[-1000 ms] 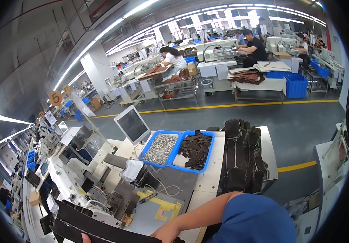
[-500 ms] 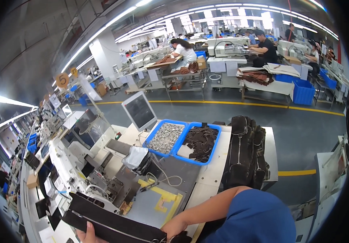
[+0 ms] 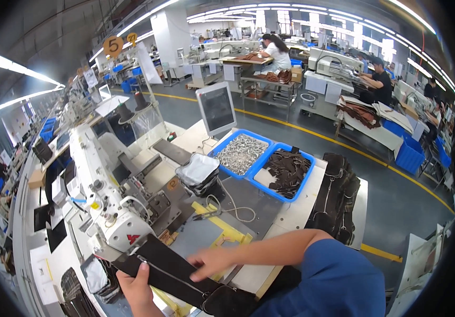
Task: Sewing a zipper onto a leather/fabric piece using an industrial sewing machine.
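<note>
A long dark brown zippered bag piece lies slantwise in front of me, a silver zipper running along its top. My left hand grips its near edge, thumb on top by the zip pull and the fingers out of sight beneath. Over the far edge, around the middle, my right hand has its fingers spread; whether they touch the fabric is unclear. The piece's left end reaches the white sewing machine head. At its other end, a rounded dark part rests near my body.
Beyond the grey work plate stand a blue tray of metal rings and a blue tray of dark scraps. Similar zippered bags are piled at right. Snips, a white-topped dark bundle and a monitor are nearby.
My right hand has come off the right end of the bag piece and moved to its middle. My left hand keeps its grip. The view has shifted, showing more of the machine.
</note>
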A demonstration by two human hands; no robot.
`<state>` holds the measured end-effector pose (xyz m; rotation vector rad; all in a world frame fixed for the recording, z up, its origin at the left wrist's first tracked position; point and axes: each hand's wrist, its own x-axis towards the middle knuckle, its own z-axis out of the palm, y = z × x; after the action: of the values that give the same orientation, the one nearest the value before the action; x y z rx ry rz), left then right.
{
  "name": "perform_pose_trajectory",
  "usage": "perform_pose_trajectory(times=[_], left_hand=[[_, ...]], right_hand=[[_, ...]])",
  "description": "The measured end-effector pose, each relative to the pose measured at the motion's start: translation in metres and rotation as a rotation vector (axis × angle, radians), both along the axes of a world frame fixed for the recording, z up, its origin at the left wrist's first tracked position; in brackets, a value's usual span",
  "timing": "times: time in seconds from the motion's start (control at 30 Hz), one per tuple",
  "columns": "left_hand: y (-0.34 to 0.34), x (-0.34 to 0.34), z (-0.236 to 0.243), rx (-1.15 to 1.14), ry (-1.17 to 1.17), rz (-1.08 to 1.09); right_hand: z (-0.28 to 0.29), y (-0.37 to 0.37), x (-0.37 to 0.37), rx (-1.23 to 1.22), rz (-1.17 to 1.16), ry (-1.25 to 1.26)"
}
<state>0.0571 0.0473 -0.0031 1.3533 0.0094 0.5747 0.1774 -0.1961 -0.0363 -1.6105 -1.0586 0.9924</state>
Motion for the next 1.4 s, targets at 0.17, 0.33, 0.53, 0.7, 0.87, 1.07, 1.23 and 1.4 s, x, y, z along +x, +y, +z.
perform_pose_trajectory(times=[0.17,0.33,0.53,0.7,0.87,1.07,1.23,1.4], left_hand=[[-0.022,0.001,0.006,0.136,0.148,0.025],[-0.029,0.001,0.012,0.08,0.147,0.023],[-0.034,0.0,0.01,0.107,0.284,-0.026],[-0.046,0.005,0.008,0.002,0.135,-0.066],[-0.04,0.005,-0.004,0.052,0.232,-0.23],[-0.037,0.0,-0.009,0.141,0.155,-0.061],[-0.034,0.0,-0.011,0.442,0.166,-0.145],[-0.032,-0.001,-0.029,0.597,0.034,-0.207]], right_hand=[[0.053,0.04,0.03,0.42,-0.176,0.021],[0.057,0.048,0.026,0.427,-0.239,-0.3],[0.051,0.039,0.026,0.427,-0.206,-0.29],[0.046,0.042,0.019,0.524,-0.325,-0.202],[0.065,0.029,0.024,0.515,-0.344,-0.064],[0.061,0.028,0.027,0.325,-0.145,-0.227],[0.073,0.01,0.034,0.334,0.031,0.084],[0.091,0.002,0.024,0.144,-0.05,0.179]])
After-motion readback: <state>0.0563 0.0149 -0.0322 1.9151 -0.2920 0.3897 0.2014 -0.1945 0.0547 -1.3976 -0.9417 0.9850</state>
